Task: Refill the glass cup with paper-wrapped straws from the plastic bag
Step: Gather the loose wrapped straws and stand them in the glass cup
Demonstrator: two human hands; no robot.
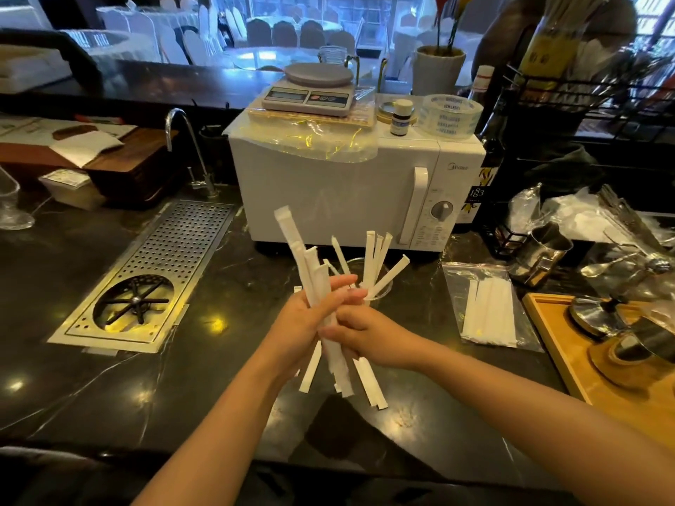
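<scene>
While the bundle is gripped this loosely, a few things could go sideways:

straws: a messy bunch of paper-wrapped straws [330,323] is held above the worktop [109,378], fanned out at top and bottom, ends not lined up.

left hand: the left hand [303,323] is wrapped around the middle of the bunch, fingers curled shut on it.

right hand: the right hand [359,332] is pressed against the same bunch from the other side, fingers closed on the straws.

glass cup: the glass cup [381,286] is mostly hidden behind the hands, near the microwave [347,199], a few straws already stood in it.

plastic bag: the plastic bag [489,308] is lying flat toward the worktop's right edge, more straws left inside.

risk: stragglers at the bottom could be dropped; splayed tips could be caught on the rim, and the cup probably tipped.
</scene>
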